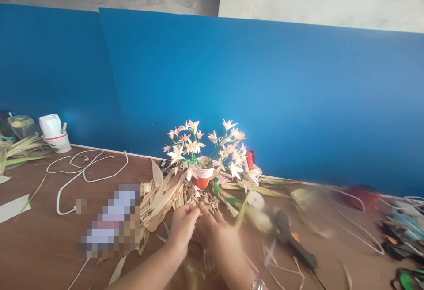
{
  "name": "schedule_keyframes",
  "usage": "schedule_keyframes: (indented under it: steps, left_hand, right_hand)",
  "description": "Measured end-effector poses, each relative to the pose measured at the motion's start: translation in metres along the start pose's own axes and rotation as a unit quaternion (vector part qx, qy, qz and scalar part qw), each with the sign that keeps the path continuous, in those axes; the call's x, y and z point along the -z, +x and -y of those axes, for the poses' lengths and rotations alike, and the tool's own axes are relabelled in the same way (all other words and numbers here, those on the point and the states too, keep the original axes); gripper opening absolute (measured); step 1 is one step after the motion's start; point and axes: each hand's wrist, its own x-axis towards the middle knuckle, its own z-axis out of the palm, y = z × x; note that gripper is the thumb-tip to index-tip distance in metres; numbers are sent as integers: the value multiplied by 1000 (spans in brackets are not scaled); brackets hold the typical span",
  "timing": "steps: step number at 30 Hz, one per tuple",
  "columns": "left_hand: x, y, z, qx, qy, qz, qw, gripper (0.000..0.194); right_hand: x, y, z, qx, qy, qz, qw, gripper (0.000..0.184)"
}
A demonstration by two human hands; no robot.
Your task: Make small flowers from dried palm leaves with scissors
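Observation:
My left hand (pixel 183 227) is closed in a pinch, thumb and index finger together. My right hand (pixel 223 241) meets it, its index finger pointing at the left fingertips and the other fingers curled under. A small pale piece seems to show at the fingertips, too small to make out. Just beyond stands an orange-and-white paper cup (pixel 203 178) holding a bunch of cream-coloured husk flowers (pixel 190 146) on green stems. Dried corn husks (pixel 165 197) lie in a heap left of the cup, and husk scraps lie under my hands.
A dark glue gun (pixel 294 239) lies right, near a white roll (pixel 256 200). A white cable (pixel 82 170) loops on the left by a blurred-out phone-like object (pixel 112 219). A white tub (pixel 58 142) stands far left; scissors (pixel 397 237) lie far right. A blue panel (pixel 232 82) backs the table.

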Motion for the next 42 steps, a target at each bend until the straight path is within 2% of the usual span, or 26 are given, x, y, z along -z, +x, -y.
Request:
schedule_keyframes:
  steps: [9,14,16,18,20,23,28,34,37,39,42]
  left_hand:
    - [-2,-2,-5,18,14,5,1000,26]
    - [8,11,1,4,93,7,996,22]
    - [14,19,0,-45,175,39,983,22]
    - [20,25,-3,-92,278,69,954,20]
    - [24,28,-8,-127,377,53,916,20]
    - [28,27,-15,-149,456,60,876,17]
    - [36,27,-19,-202,486,114,842,14]
    - [34,30,-11,-211,469,153,844,24]
    - [35,33,-10,-217,463,144,847,26]
    - [38,38,-12,-232,476,114,841,30]
    - [45,44,-16,-281,525,63,801,25]
  right_hand:
    - [-3,1,2,-13,-66,4,998,75]
    - [4,3,-17,-61,-82,-37,994,74]
    - [6,4,-26,-73,-81,-54,993,76]
    - [5,4,-30,-66,-80,-59,993,74]
    - [3,4,-30,-59,-83,-58,993,73]
    - [2,4,-27,-61,-89,-56,993,71]
    - [5,5,-25,-70,-94,-36,992,67]
    - [3,4,-26,-64,-92,-41,993,66]
    - [1,4,-27,-61,-86,-43,994,67]
    - [0,4,-28,-60,-85,-45,994,68]
    - [-1,4,-29,-60,-88,-46,993,69]
